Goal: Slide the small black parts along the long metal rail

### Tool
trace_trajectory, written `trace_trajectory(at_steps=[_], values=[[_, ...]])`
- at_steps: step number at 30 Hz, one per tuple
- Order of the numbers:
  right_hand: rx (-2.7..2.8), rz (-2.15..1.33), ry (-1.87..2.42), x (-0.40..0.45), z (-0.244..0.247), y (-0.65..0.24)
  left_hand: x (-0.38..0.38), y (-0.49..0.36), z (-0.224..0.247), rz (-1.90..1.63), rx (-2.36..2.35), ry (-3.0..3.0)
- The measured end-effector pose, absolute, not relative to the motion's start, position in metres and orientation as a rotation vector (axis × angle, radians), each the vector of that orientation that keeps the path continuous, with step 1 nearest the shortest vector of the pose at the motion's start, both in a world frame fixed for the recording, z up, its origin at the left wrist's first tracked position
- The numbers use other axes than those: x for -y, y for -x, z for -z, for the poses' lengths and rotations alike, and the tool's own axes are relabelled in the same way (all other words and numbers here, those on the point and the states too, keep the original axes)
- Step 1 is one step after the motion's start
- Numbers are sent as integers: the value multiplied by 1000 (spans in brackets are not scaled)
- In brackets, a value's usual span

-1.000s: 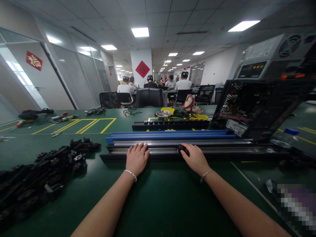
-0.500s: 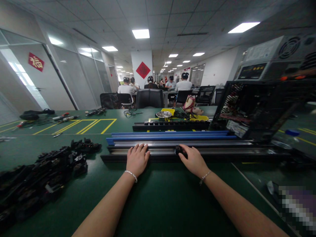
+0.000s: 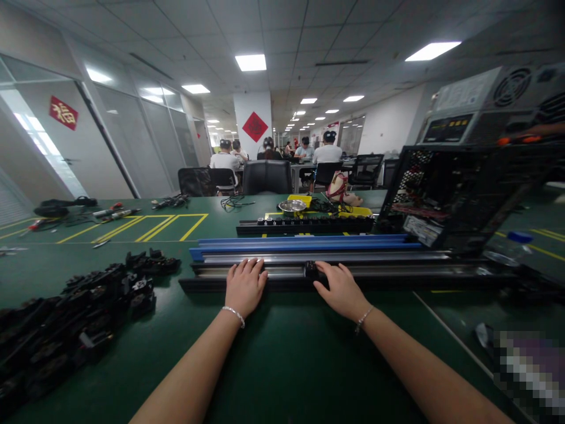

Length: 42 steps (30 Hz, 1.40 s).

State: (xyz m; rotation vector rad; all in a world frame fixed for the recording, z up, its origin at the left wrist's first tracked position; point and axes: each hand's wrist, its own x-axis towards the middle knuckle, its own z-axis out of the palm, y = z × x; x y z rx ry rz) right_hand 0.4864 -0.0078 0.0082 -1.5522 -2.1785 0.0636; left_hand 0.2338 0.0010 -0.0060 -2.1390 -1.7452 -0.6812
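Observation:
A long black rail with a metallic inner channel lies across the green table in front of me. My left hand rests palm down on its left part, fingers laid over the channel. On the same rail sits a small black part, near the middle. My right hand is at this part's right side, thumb and fingers apart, fingertips at its edge; whether they grip it is unclear. Just behind lies a blue rail, and farther back a black strip carries a row of small parts.
Black parts are heaped at the left. An open computer case stands at the right, near a blue-capped container. A metal bowl, yellow trays and cables lie at the back. People sit beyond the table.
My right hand and the small black part have moved a little left along the rail. My left hand remains in place.

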Motion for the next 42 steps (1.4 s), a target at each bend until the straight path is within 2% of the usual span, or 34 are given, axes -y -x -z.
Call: trace_trajectory(at_steps=[36,42], values=[[2332,-45,1537,11,-10,-471,-1,-234,5,674,1766,2150],[2282,42,1509,12,-5,-470,0,-235,3,675,1776,2154]])
